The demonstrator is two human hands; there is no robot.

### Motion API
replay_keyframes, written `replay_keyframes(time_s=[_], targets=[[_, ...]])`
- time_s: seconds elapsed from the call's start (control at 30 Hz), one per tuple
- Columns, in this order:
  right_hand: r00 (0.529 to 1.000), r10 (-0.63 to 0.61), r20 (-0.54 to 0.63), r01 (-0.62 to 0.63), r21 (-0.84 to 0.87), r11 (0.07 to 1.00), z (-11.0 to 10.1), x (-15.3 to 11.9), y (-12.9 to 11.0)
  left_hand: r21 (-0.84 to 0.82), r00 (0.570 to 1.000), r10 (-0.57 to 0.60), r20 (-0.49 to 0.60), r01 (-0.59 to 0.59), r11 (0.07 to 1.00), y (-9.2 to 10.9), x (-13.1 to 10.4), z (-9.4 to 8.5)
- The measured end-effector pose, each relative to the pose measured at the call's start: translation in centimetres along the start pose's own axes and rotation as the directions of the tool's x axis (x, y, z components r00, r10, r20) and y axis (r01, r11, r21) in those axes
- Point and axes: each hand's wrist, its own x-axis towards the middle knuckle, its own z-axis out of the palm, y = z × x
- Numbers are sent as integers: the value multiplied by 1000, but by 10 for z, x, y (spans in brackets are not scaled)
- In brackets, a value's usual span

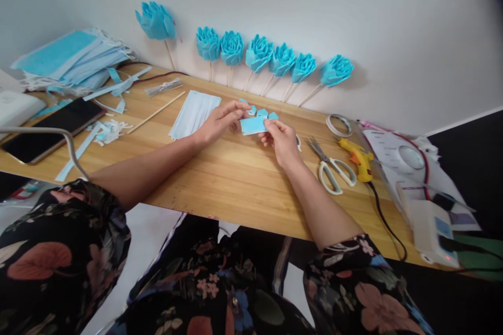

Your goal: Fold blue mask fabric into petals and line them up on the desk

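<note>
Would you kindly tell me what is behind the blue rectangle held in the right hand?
Small blue pieces with pointed tops show beyond it; whatever the rectangle covers is hidden.

Lighting: moderately bright, soft, even; source out of view. Shadows: faint, soft-edged, on the pale wall (pixel 408 36) beside the blue flowers (pixel 259 54), twelve to one o'clock. Glare: mild sheen on the wooden table (pixel 236 183), centre. Distortion: wide-angle bowing, stretched edges. Vignette: dark, blurred corner, half past one. Focus: slightly soft overall, smeared detail towards three and nine o'clock.

Flat, bright-blue rectangular strip (pixel 252 125)
</note>
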Motion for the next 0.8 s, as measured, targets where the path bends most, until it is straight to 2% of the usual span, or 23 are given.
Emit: replay_keyframes(time_s=[0.13,0.33,0.57,0.8], targets=[[997,64,-48,-61,74,995,1,1,-4,-15,997,47,62,-46,999,2,-1,-1],[990,125,-60,-120,81,989,1,1,-9,-60,996,20,84,-15,998,5,-2,-1],[992,122,-44,-117,98,988,1,0,-10,-67,997,-5,71,10,998,7,-3,0],[990,130,-48,-125,96,988,2,-1,-11,-56,996,28,85,-23,998,2,-2,0]])
